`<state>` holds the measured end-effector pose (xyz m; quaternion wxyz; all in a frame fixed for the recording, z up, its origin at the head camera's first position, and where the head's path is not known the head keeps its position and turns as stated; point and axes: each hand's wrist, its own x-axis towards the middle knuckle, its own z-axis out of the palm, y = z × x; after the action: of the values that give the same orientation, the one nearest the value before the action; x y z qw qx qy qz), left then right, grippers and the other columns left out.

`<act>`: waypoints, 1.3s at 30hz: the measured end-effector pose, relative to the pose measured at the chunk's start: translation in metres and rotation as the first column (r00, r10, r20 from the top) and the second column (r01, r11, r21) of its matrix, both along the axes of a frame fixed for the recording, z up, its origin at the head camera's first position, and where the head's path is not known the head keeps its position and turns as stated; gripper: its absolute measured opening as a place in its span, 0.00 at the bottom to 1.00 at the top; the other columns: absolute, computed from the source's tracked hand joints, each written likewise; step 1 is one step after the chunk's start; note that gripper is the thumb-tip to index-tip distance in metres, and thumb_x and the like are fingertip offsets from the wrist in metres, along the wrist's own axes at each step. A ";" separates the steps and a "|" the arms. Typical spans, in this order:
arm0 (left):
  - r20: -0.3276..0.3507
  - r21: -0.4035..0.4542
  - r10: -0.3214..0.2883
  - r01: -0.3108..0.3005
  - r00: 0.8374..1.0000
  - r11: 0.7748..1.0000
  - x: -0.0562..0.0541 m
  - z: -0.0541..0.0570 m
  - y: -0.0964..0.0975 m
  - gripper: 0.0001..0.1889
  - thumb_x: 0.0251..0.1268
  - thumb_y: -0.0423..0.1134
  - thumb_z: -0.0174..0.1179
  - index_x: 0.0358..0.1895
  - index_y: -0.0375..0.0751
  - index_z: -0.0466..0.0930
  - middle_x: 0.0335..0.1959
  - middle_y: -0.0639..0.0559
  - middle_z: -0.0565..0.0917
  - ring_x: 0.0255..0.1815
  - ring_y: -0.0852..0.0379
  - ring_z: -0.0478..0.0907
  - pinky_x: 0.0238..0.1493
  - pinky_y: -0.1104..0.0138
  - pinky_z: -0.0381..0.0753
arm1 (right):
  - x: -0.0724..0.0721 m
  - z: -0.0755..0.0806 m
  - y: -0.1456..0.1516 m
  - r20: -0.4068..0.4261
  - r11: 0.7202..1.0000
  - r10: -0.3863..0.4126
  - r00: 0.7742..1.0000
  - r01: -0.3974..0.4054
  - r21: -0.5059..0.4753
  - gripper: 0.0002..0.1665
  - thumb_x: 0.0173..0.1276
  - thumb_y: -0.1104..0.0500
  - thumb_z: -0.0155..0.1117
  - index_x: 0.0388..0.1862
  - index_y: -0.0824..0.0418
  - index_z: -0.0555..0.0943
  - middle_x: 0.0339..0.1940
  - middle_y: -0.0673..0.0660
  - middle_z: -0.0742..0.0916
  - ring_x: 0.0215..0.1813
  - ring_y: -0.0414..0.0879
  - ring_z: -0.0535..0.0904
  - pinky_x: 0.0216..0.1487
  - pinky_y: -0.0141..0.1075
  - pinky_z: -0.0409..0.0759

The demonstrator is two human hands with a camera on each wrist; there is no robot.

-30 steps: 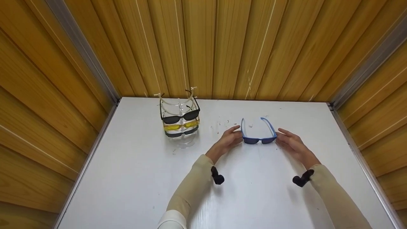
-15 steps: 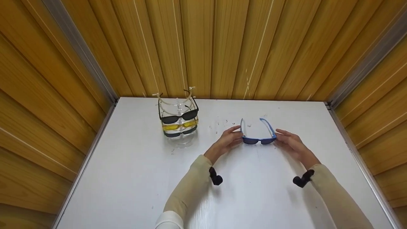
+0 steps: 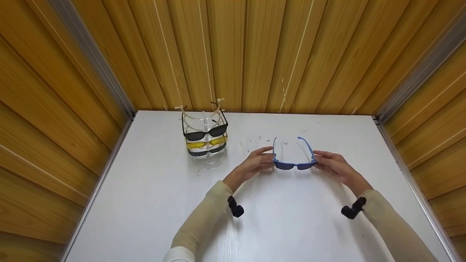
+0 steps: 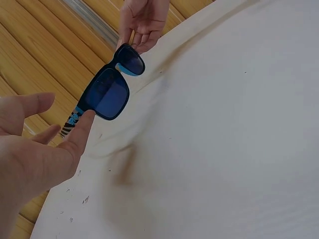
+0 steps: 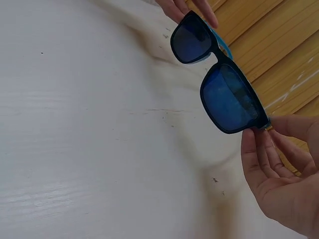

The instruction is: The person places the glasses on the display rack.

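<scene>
A pair of sunglasses (image 3: 295,165) with a blue frame and dark lenses is held between both hands, its arms unfolded toward the back wall. My left hand (image 3: 255,163) holds the left hinge end; in the left wrist view one fingertip (image 4: 88,117) lies at the frame's corner beside the patterned arm. At the opposite end, my right hand (image 3: 336,167) pinches the hinge corner between thumb and fingers, plain in the right wrist view (image 5: 284,164). Both wrist views show the blue-tinted lenses from the front, with shadows on the white table below.
A clear display stand (image 3: 209,163) at the back left bears black sunglasses (image 3: 196,136), yellow-lensed glasses (image 3: 196,145) and a lower dark pair (image 3: 198,154). Wood-patterned panels (image 3: 233,54) enclose the white table (image 3: 145,203). Small marks dot its surface behind the left hand.
The sunglasses have come slightly nearer and a little to the left, tilting so the lens fronts sit lower. Both hands moved with them; the left forearm shifted left. The stand stays put.
</scene>
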<state>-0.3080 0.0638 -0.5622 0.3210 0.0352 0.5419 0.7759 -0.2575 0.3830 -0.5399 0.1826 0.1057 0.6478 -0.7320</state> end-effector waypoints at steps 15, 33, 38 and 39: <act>-0.013 -0.026 -0.052 0.052 0.999 0.998 0.016 0.016 -0.045 0.29 0.74 0.28 0.55 0.76 0.38 0.65 0.70 0.27 0.73 0.44 0.58 0.86 0.64 0.56 0.84 | 0.006 0.009 -0.027 -0.010 0.988 0.154 0.988 -0.154 0.025 0.38 0.75 0.64 0.63 0.78 0.73 0.61 0.48 0.49 0.91 0.54 0.41 0.88 0.65 0.36 0.82; -0.051 -0.068 -0.058 0.055 0.997 0.996 0.044 0.023 -0.091 0.32 0.73 0.26 0.53 0.79 0.39 0.58 0.66 0.28 0.77 0.47 0.56 0.85 0.64 0.56 0.84 | 0.018 0.008 -0.063 -0.038 0.958 0.286 0.957 -0.287 -0.022 0.35 0.75 0.65 0.62 0.77 0.72 0.63 0.51 0.50 0.90 0.56 0.42 0.87 0.66 0.36 0.82; -0.052 -0.074 -0.070 0.066 0.996 0.995 0.046 0.025 -0.097 0.34 0.74 0.28 0.54 0.80 0.40 0.56 0.67 0.30 0.77 0.47 0.56 0.86 0.61 0.57 0.86 | 0.022 0.011 -0.064 -0.055 0.953 0.298 0.953 -0.301 -0.046 0.33 0.75 0.67 0.61 0.76 0.71 0.65 0.51 0.51 0.90 0.56 0.43 0.87 0.64 0.36 0.83; -0.049 -0.075 -0.072 0.068 0.996 0.995 0.046 0.026 -0.098 0.34 0.74 0.28 0.55 0.80 0.40 0.56 0.67 0.31 0.78 0.48 0.56 0.86 0.61 0.57 0.86 | 0.023 0.012 -0.064 -0.059 0.951 0.303 0.951 -0.306 -0.047 0.33 0.75 0.67 0.61 0.76 0.70 0.65 0.52 0.51 0.90 0.56 0.44 0.87 0.64 0.36 0.83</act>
<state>-0.2616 -0.0338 -0.5359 0.3348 0.0624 0.5766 0.7427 -0.2345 0.3186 -0.5276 0.2797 -0.0191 0.6401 -0.7154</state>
